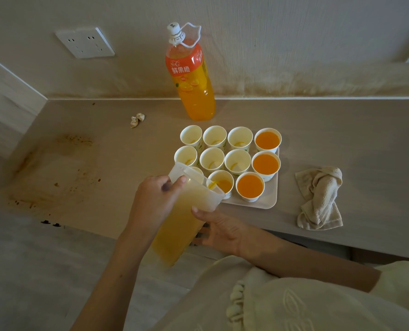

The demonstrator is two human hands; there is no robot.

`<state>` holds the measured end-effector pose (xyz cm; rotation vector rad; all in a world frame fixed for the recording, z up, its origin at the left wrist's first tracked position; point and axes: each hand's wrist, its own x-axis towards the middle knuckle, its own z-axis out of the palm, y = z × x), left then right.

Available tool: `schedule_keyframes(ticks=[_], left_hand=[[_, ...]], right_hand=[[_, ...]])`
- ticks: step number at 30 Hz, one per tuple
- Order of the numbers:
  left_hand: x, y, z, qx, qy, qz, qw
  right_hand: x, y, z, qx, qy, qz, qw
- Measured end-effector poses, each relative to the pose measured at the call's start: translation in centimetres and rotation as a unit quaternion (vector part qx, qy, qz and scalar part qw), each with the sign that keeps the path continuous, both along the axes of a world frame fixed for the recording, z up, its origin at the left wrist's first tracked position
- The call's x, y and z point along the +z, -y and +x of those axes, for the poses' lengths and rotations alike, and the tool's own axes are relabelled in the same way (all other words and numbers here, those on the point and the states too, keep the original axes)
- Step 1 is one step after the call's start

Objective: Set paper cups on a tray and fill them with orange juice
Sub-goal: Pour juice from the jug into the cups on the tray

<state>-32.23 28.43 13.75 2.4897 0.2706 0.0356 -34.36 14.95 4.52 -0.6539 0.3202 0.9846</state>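
Translucent plastic pitcher [186, 211], paper cups [212, 158], terry cloth rag [320, 197].

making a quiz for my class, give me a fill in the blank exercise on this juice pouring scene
1. The left hand and right hand tip the pitcher over a cup in the tray's ___ row, nearest the person.
2. The number of full cups is ___.
3. The cloth lies on the counter to the ___ of the tray.
4. The juice bottle stands ___ the tray, by the wall.

Missing words: front; three; right; behind
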Motion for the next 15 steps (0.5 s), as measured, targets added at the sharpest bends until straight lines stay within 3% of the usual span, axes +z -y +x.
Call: schedule_keyframes(ticks=[15], left_hand=[[0.41,0.53,-0.03,0.004,-0.01,0.003,1.0]], right_hand=[[0.08,0.16,0.09,0.001,-0.003,0.001,1.0]])
